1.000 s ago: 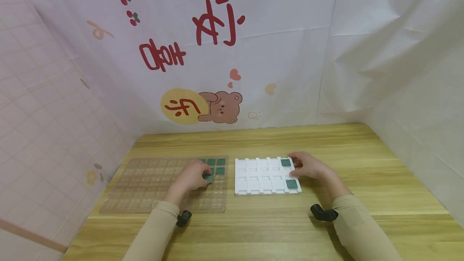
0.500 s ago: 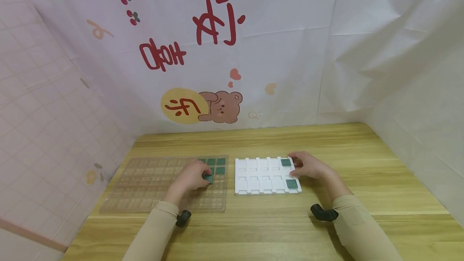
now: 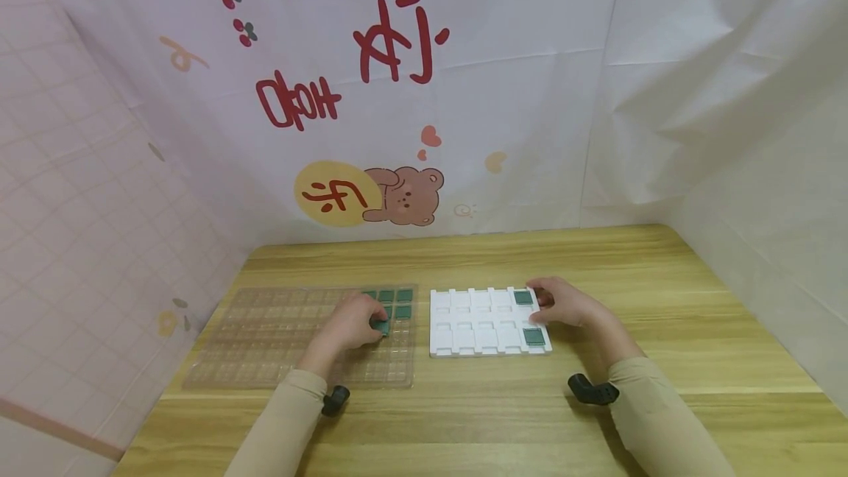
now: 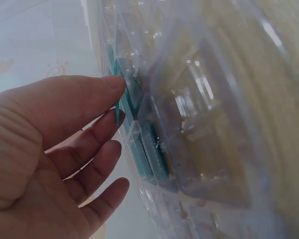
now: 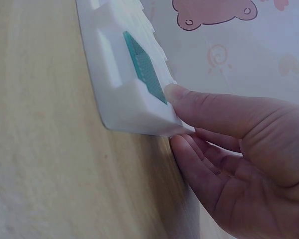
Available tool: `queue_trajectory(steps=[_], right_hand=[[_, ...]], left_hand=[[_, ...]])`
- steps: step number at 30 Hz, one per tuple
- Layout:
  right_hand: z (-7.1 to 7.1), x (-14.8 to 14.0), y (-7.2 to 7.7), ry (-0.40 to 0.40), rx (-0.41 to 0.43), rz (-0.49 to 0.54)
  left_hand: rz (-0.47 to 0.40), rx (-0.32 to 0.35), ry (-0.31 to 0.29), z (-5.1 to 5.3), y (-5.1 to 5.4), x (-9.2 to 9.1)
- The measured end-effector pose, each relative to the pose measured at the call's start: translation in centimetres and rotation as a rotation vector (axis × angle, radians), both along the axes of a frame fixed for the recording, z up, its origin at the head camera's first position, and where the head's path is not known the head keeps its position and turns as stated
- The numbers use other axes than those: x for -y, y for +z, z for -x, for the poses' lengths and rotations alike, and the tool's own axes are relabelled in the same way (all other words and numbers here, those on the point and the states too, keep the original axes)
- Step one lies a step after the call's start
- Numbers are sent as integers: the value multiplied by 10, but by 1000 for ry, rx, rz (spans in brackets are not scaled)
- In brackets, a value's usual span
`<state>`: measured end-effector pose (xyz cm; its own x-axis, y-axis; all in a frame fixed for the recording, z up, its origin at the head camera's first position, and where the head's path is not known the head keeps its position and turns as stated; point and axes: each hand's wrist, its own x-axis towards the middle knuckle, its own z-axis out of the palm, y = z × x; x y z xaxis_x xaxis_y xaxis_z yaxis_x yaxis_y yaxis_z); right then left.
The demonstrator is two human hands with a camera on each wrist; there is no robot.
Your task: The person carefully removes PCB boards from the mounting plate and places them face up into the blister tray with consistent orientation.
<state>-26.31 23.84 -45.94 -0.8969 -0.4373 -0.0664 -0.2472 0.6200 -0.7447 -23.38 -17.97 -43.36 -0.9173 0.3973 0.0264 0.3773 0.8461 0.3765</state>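
My left hand pinches a thin green circuit board between thumb and index finger, over the right part of a clear plastic tray. Several more green boards sit in that tray's far-right pockets, some partly hidden by the hand. To the right, a white slotted tray lies flat on the table. My right hand grips its right edge, thumb on top and fingers against the side. Two green boards, one at the far corner and one at the near corner, occupy its right column.
Both trays lie on a wood-grain table, with a narrow gap between them. A white printed curtain hangs behind the table and along its sides. Each wrist wears a small black device, seen at the left and right cuffs.
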Motion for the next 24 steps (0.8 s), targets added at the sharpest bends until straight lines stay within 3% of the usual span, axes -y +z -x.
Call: queue_trajectory(steps=[16,24], right_hand=[[0,-2,-2,5,-6,8],[1,-4,-2,32,-25,17]], left_hand=[[-5,-15,-15,0,-3,2],[-82,-85,-46,1,-5,0]])
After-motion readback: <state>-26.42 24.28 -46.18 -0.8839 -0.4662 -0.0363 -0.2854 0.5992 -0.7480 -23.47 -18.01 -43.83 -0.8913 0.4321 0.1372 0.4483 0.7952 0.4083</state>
